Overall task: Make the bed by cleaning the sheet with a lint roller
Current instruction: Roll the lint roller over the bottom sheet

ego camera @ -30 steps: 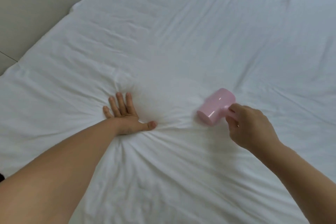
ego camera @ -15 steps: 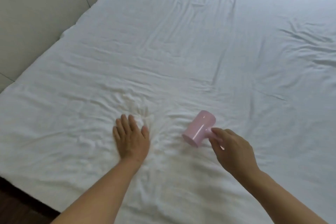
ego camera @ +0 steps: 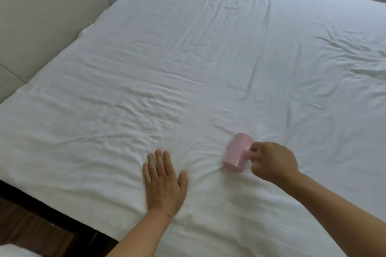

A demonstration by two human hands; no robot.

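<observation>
You are looking down at a wide bed covered by a white sheet [ego camera: 188, 64], which fills nearly the whole view and is creased with many shallow wrinkles, most of them running across the middle and bunching at the far right.

Your left hand [ego camera: 164, 181] lies palm down on the sheet near the front edge of the bed. Its fingers [ego camera: 158, 159] are straight and close together, pointing away from you, with the thumb spread out to the right. It holds nothing; it only presses flat on the fabric, and small folds fan out from around it.

Your right hand [ego camera: 273, 161] is to the right of the left hand, well apart from it. Its fingers are curled and clamped on the short handle of a pink lint roller [ego camera: 238, 152]. The roller's drum is a pale pink cylinder, lying on the sheet just left of the hand, tilted so that one end points toward you and the other away. Its outline is slightly blurred.

Both forearms are bare and enter from the bottom of the view.

On the left, a pale padded headboard [ego camera: 41, 16] with seams rises beside the bed. At the lower left, a strip of dark wooden floor [ego camera: 25, 229] shows below the bed's edge.
</observation>
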